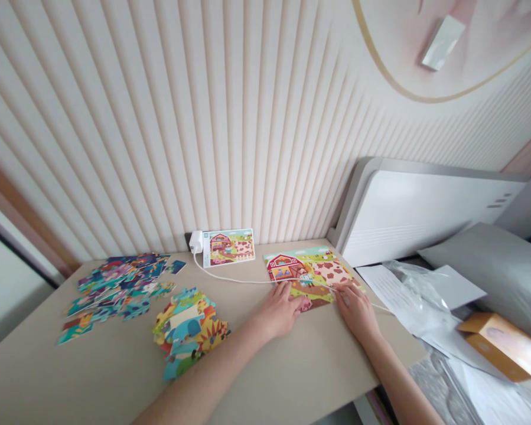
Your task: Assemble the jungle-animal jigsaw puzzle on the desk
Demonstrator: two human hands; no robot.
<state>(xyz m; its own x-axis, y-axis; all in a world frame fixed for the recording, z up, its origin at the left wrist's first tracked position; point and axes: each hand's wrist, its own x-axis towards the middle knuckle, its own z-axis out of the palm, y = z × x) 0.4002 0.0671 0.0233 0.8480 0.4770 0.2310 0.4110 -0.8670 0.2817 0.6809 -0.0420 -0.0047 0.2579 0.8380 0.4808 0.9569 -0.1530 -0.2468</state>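
Note:
A farm jigsaw puzzle (298, 270) with a red barn and a spotted cow lies flat on the table, its pieces joined into a picture. My left hand (280, 311) rests on its lower left edge, fingers stretched out and thumb apart, holding nothing. At the lower right corner, my right hand (355, 304) lies with its fingers on the puzzle's edge, also open. A white cable (243, 281) passes across the puzzle close to both hands. Against the wall leans a reference card (230, 247) showing the same farm picture.
Dark blue and purple puzzle pieces (119, 283) are heaped on the left of the table (265, 378). Nearer is a pile of brighter pieces (189, 333). A white charger (196, 241) is plugged in at the wall. On the bed at right are papers, a plastic bag and an orange box (504, 345).

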